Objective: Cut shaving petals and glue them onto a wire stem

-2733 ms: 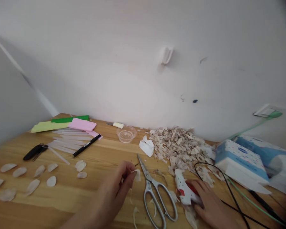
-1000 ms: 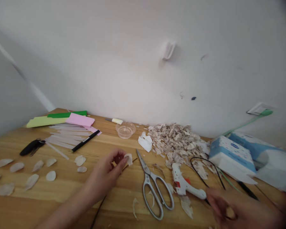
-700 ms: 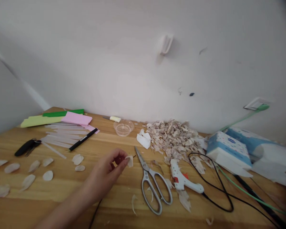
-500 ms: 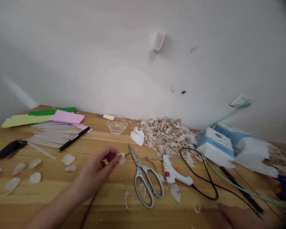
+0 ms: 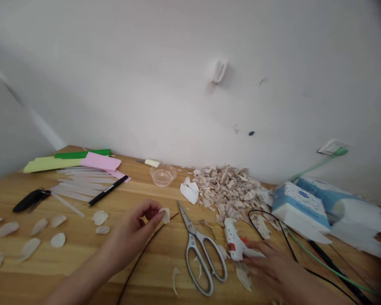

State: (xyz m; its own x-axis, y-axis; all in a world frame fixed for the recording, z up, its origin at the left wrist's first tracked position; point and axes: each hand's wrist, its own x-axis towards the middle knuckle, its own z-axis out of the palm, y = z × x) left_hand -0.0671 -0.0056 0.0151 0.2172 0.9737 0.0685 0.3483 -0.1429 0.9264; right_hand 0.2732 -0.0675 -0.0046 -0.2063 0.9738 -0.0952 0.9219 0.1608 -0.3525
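My left hand (image 5: 142, 224) is closed in a pinch, thumb and fingertips on a small cream petal-shaped piece (image 5: 166, 215). A thin dark stem (image 5: 139, 257) lies on the table beneath that hand, its tip just past the piece. At the right, my right hand (image 5: 269, 262) is at the handle of a white glue gun (image 5: 235, 241), fingers stretched out and somewhat blurred. The glue gun rests on the table. Between the hands lie silver scissors (image 5: 198, 245), blades pointing away from me. Loose pale petals (image 5: 57, 240) are spread out on the left.
Dried flakes (image 5: 228, 186) are heaped by the wall. A clear dish (image 5: 163, 175), a knife (image 5: 151, 163), glue sticks (image 5: 79, 186), a black pen (image 5: 108, 190), folded paper (image 5: 101, 161) and black snips (image 5: 28, 200) lie farther back. Cables run near the tissue pack (image 5: 301, 205).
My right hand has come in from the lower right edge to the glue gun's handle. The left hand keeps its pinch on the pale piece. The view has shifted slightly.
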